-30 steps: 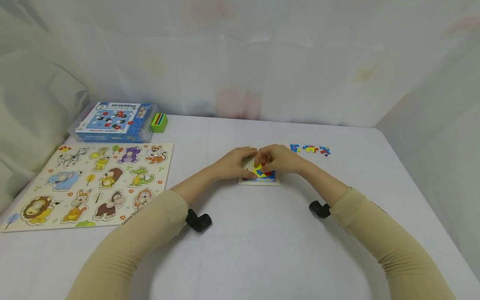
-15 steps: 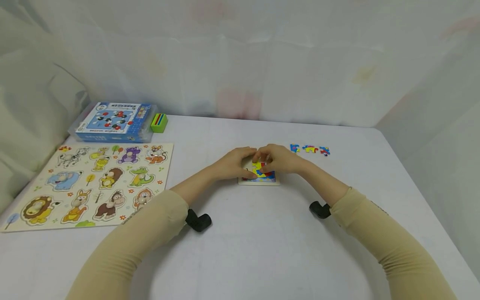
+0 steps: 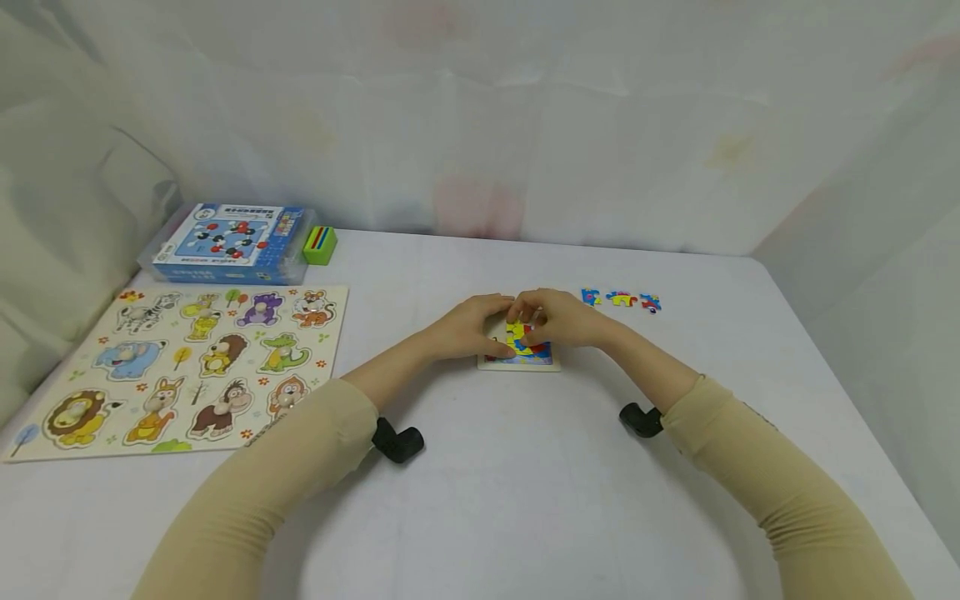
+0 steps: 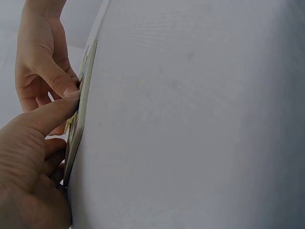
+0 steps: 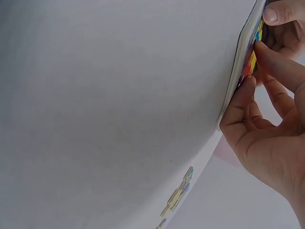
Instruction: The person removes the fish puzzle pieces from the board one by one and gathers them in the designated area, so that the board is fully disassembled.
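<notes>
Nearest you are your tan sleeves [image 3: 277,467]; by the left one lies the animal board [image 3: 176,371]. Ahead, on the white table [image 3: 510,483], your left hand [image 3: 467,327] grips the small puzzle board [image 3: 525,368] between thumb and fingers. Your right hand [image 3: 564,318] bends its fingers onto the board's pieces [image 3: 517,337]; I can't tell whether they pinch one. Beyond lie three loose pieces [image 3: 621,298], then the green block [image 3: 320,246].

It looks like a play booth: pale cloth [image 3: 600,125] hangs around 3 sides of a white table [image 3: 525,500], and an animal puzzle [image 3: 192,377] and a blue box [image 3: 225,237] sit on top.
</notes>
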Available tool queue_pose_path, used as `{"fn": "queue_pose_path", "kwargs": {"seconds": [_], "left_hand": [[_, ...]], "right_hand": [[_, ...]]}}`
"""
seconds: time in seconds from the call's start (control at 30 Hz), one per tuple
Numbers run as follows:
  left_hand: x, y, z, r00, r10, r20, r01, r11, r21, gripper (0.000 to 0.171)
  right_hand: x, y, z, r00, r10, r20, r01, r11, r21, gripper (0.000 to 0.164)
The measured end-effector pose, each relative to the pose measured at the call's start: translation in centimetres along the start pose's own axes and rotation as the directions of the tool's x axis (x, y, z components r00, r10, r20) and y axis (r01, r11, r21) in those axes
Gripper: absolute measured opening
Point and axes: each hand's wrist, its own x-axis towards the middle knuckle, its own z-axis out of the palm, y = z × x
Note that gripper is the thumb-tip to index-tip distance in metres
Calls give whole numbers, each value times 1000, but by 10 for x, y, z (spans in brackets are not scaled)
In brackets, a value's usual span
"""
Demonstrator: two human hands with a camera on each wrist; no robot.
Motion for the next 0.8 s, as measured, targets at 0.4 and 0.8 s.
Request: {"fn": "queue_pose_path", "kwargs": {"seconds": [0.4, 0.8], "left_hand": [[1, -2, 1, 999, 46, -9, -46, 999, -24, 71], [1, -1, 0, 999, 46, -3, -46, 999, -17, 74]], "right_hand": [[-1, 3, 1, 1000, 6, -12, -6, 999, 32, 33], [-5, 3, -1, 1000, 18, -21, -15, 995, 103, 25]]}}
